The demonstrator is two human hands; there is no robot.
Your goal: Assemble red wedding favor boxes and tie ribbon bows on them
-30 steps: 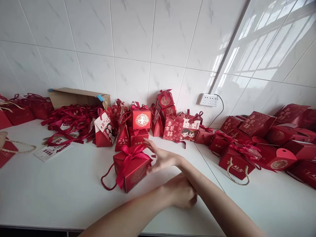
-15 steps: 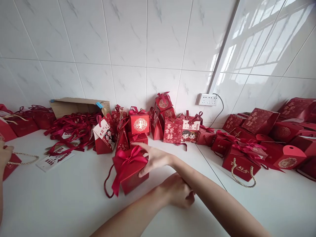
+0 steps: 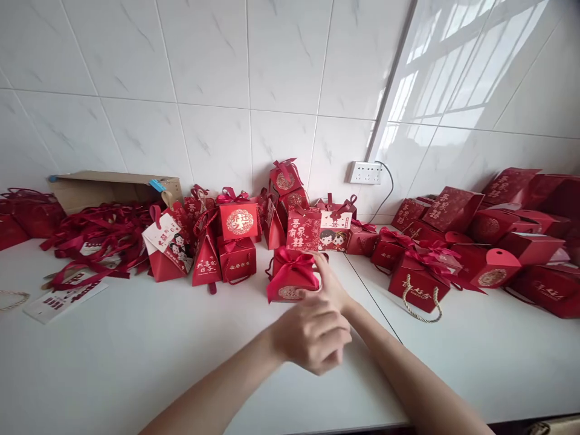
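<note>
A red gift box with a big red ribbon bow (image 3: 290,277) stands on the white table (image 3: 136,356), just in front of the row of red boxes by the wall. My right hand (image 3: 330,283) reaches in from the lower right, and its fingers press against the box's right side. My left hand (image 3: 312,335) hovers in front of it with its fingers curled in; nothing shows in them. It hides part of my right hand.
Several red gift boxes (image 3: 238,220) line the tiled wall, and more are piled at the right (image 3: 489,241). One has a rope handle (image 3: 419,284). A cardboard box (image 3: 113,187), loose red ribbons (image 3: 95,238) and a printed sheet (image 3: 63,300) lie at the left. A wall socket (image 3: 362,173) is behind.
My right hand took hold of the bow box and moved it back and to the right, up to the row of boxes. My left hand lifted slightly.
</note>
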